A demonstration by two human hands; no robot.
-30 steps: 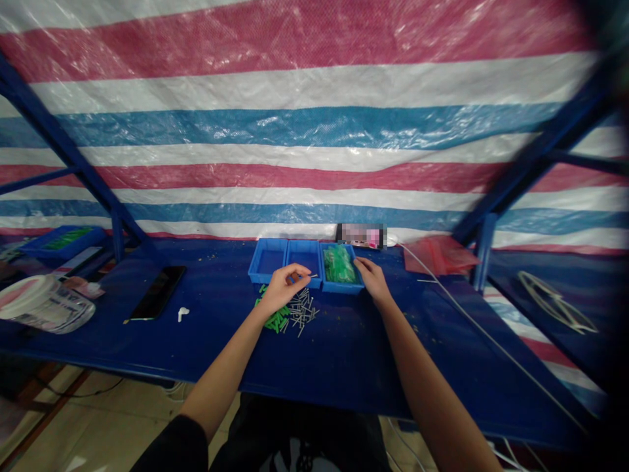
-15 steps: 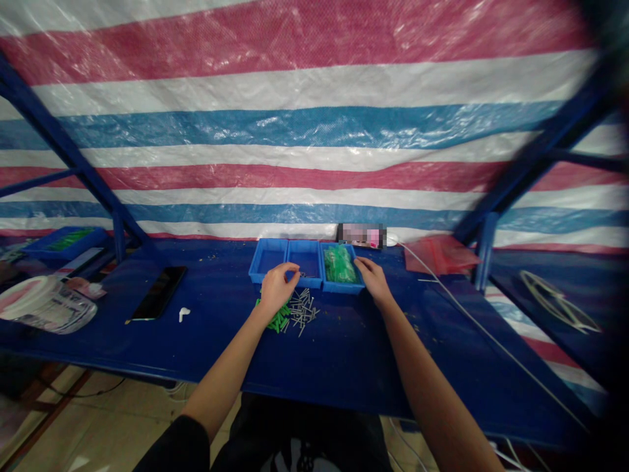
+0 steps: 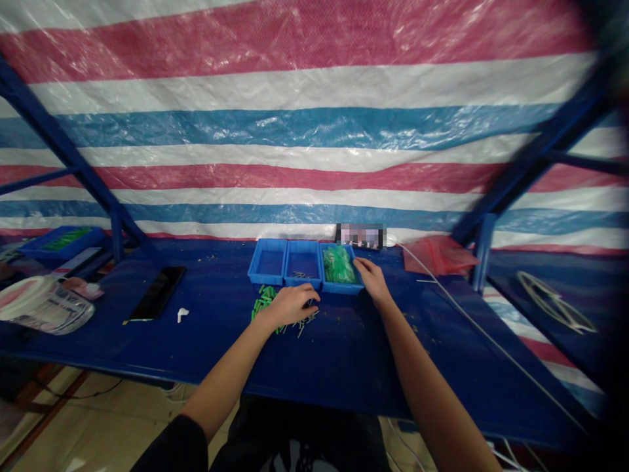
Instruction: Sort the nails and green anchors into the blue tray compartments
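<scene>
Nearly closed, the fingers of the left hand (image 3: 289, 306) curve down over a loose spread of steel nails (image 3: 301, 326) and green plastic wall anchors (image 3: 263, 303) on the blue desk (image 3: 344, 354); any grip is hidden. Just ahead of those fingers, a blue bin (image 3: 303, 283) holds a few nails (image 3: 299, 274). The fingers of the right hand (image 3: 372, 280) lie narrow at the rim of the next bin (image 3: 354, 289), beside a green-filled plastic bag (image 3: 339, 265); whether they grip it cannot be told.

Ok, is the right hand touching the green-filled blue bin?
Touching: the head view shows the right hand on the rim of the blue bin.
</scene>
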